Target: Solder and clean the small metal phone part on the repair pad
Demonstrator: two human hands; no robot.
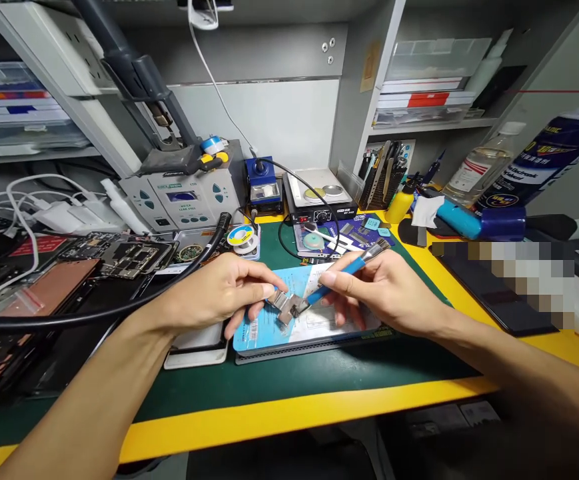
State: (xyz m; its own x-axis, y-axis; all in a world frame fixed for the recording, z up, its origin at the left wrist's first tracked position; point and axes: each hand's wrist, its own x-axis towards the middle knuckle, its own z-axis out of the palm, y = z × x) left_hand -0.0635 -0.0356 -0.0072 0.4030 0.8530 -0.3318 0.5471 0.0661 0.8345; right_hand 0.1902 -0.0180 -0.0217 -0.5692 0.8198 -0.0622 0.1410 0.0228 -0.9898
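My left hand point(219, 290) pinches a small silvery metal piece point(285, 308) with a bit of blue at its upper left end. In my right hand point(394, 287) is a blue-handled tool point(322, 293); its metal lower end touches or overlaps the silvery piece, and a dark metallic end sticks out above the fingers. Both hands are over a light blue and white box or booklet point(259, 335) on the green mat point(319, 373). The exact shape of the tool's working end is too small to tell.
A grey soldering station point(179, 200), a solder spool point(242, 238) and a small hotplate device point(319, 200) stand behind. A black cable point(94, 325) crosses at the left above opened phone parts point(129, 257). Spray can point(544, 160), bottle point(484, 167) and dark panel point(494, 287) are at right.
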